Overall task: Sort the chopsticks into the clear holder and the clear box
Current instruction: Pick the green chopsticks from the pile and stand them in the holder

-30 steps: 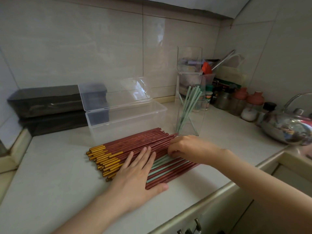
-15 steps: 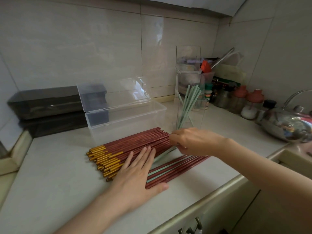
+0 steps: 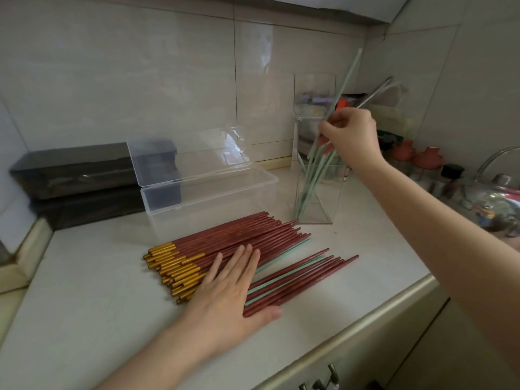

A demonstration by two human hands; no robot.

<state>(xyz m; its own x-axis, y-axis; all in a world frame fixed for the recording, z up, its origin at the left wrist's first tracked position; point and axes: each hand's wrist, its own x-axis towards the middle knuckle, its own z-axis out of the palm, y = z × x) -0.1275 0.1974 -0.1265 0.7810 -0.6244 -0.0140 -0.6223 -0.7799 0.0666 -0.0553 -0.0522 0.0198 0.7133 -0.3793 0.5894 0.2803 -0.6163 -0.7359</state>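
Observation:
A pile of red chopsticks with gold ends point(image 3: 225, 246) lies on the counter, with a few pale green chopsticks point(image 3: 277, 281) mixed among them. My left hand point(image 3: 228, 288) rests flat on the pile, fingers spread. My right hand point(image 3: 349, 136) is raised above the clear holder point(image 3: 318, 204) and pinches a green chopstick point(image 3: 344, 83) that points steeply up. Several green chopsticks stand in the holder. The clear box point(image 3: 205, 198) sits behind the pile with its lid open and nothing visible inside.
Dark trays point(image 3: 76, 175) are stacked at the back left. Jars with red lids point(image 3: 422, 159), a tall clear container point(image 3: 313, 108) and a metal kettle point(image 3: 495, 198) crowd the back right. The counter's front edge point(image 3: 365, 319) runs diagonally below the pile.
My right hand has lifted from the pile with a green chopstick and moved up over the clear holder. My left hand has stayed flat on the pile.

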